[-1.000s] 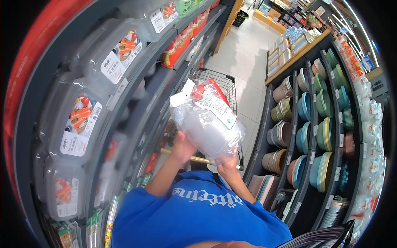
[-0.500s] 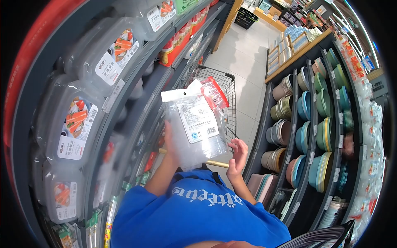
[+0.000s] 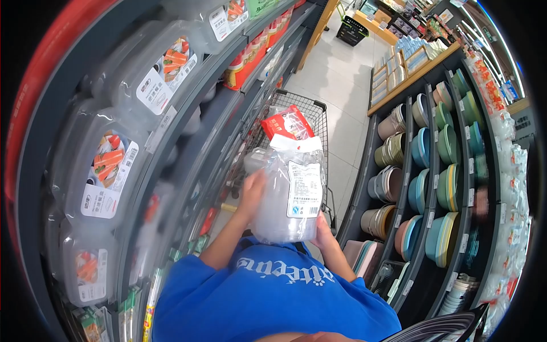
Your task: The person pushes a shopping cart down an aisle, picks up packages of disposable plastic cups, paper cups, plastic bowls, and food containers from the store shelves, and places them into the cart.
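Observation:
A clear plastic pack of what look like translucent food containers [image 3: 270, 211] is held in front of my chest. Its white header is at the top, and a white printed label with a barcode faces me. My left hand [image 3: 252, 192] grips the pack's left edge, its fingertips partly hidden. At the lower right edge my right hand [image 3: 323, 232] closes on the same pack, with most fingers behind it. Just beyond lies a red and clear package [image 3: 289, 122] in the wire shopping cart [image 3: 305, 102].
Packs of lidded plastic boxes [image 3: 108, 165] fill the left shelf. Stacked bowls [image 3: 420, 188] and cups line the shelf on the right. A tiled aisle [image 3: 345, 97] runs ahead, with a black basket [image 3: 352, 31] at its far end.
The pack has moved right and slightly down and turned more upright. My right hand, free and spread before, has come onto its right edge. The red package in the cart shows more.

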`<action>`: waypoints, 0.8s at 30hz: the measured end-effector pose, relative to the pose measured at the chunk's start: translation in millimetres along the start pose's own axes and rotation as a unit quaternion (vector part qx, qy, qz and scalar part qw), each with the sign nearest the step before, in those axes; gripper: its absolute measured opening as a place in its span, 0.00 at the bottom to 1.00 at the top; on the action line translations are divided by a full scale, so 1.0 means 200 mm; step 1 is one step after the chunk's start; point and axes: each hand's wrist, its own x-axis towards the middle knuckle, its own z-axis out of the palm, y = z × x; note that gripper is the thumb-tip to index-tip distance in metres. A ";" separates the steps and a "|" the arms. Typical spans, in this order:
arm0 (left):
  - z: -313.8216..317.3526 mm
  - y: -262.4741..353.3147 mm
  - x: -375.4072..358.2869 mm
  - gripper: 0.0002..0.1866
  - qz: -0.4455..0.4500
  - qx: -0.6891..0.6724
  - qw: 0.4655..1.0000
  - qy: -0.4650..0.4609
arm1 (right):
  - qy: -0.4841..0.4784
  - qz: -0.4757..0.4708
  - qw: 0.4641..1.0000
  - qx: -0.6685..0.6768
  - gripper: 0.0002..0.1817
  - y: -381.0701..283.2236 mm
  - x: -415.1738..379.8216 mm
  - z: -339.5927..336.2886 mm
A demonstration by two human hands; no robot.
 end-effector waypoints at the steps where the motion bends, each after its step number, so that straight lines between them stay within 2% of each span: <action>1: -0.01 0.02 0.02 0.20 0.033 0.061 0.997 -0.015 | 0.013 0.022 0.999 0.026 0.52 0.02 0.00 -0.02; 2: 0.00 0.01 0.03 0.17 0.083 0.073 0.994 0.011 | 0.009 0.021 0.998 0.062 0.45 0.09 0.00 -0.09; 5: -0.04 -0.07 0.07 0.20 0.084 0.147 0.985 -0.025 | 0.028 0.056 0.971 0.231 0.41 0.16 0.04 0.00; 8: -0.02 -0.18 0.03 0.26 0.002 0.119 0.993 -0.022 | 0.087 0.100 0.951 0.280 0.40 0.22 0.05 0.03; 9: -0.04 -0.24 0.02 0.27 0.013 0.155 0.987 -0.039 | 0.105 0.110 0.946 0.285 0.39 0.23 0.05 0.03; 11: -0.09 -0.33 0.01 0.30 0.033 0.229 0.970 -0.076 | 0.124 0.117 0.956 0.241 0.41 0.25 0.05 0.01; 15: -0.11 -0.28 -0.07 0.31 -0.016 0.120 0.986 -0.116 | 0.131 0.113 0.964 0.203 0.38 0.27 0.06 -0.08; 18: -0.17 -0.31 -0.07 0.29 -0.038 0.140 0.985 -0.092 | 0.137 0.092 0.969 0.183 0.39 0.22 0.14 -0.09; 21: -0.25 -0.39 -0.01 0.27 -0.022 0.261 0.964 -0.036 | 0.188 0.068 0.963 0.181 0.39 0.23 0.29 -0.13; 22: -0.27 -0.45 0.02 0.23 0.029 0.324 0.946 0.005 | 0.199 0.064 0.964 0.166 0.37 0.27 0.35 -0.19; 24: -0.33 -0.57 0.04 0.21 0.068 0.425 0.902 0.046 | 0.223 0.059 0.969 0.094 0.33 0.35 0.45 -0.29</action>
